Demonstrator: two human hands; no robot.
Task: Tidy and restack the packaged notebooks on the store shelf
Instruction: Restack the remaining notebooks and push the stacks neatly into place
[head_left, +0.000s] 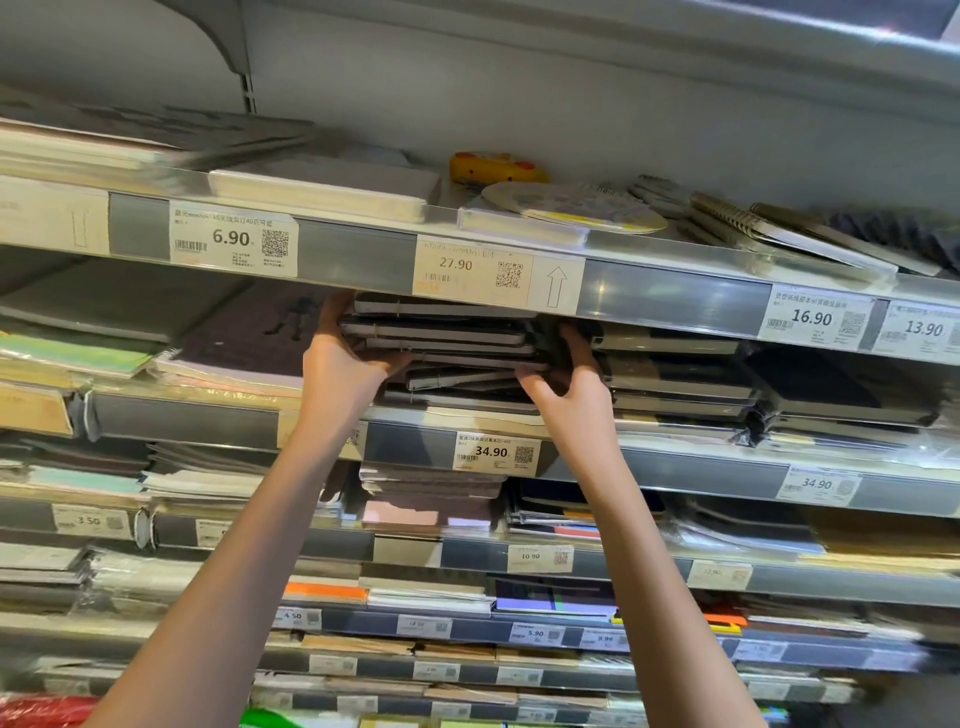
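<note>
A stack of dark, plastic-wrapped notebooks (441, 338) lies on the second shelf from the top, its upper books lifted and slightly askew over lower ones (457, 397). My left hand (340, 358) grips the stack's left side, thumb under, fingers up the edge. My right hand (566, 382) holds the right side, fingers curled round the lower edge. The top of the stack is hidden behind the shelf rail (483, 275) with the 27.90 tag.
Another pile of dark notebooks (680, 384) sits just right of my right hand. A purple spiral notebook (244, 343) lies to the left. The shelf above carries spiral pads (753, 228) and a round notebook (571, 208). Lower shelves are packed with stationery.
</note>
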